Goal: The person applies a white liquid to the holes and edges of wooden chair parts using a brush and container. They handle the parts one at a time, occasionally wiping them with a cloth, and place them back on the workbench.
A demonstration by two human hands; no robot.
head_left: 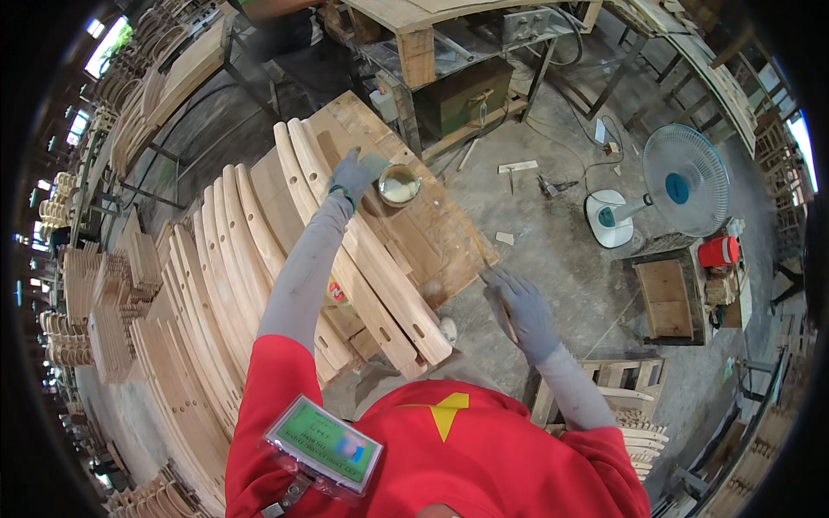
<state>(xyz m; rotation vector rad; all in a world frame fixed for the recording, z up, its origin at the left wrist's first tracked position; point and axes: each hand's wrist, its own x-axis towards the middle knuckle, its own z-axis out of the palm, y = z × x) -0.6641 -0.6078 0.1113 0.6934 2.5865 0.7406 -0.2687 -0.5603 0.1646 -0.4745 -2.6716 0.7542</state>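
The gloved left hand grips a small round tin of pale glue over the far curved pale wooden slats; the right hand pinches a thin brush stick nearby, seemingly mid-gluing; dipping needs the two brought together.

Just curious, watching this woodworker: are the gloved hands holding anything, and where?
The right hand holds a thin wooden stick by its lower end. The left hand grips the small round tin at its rim.
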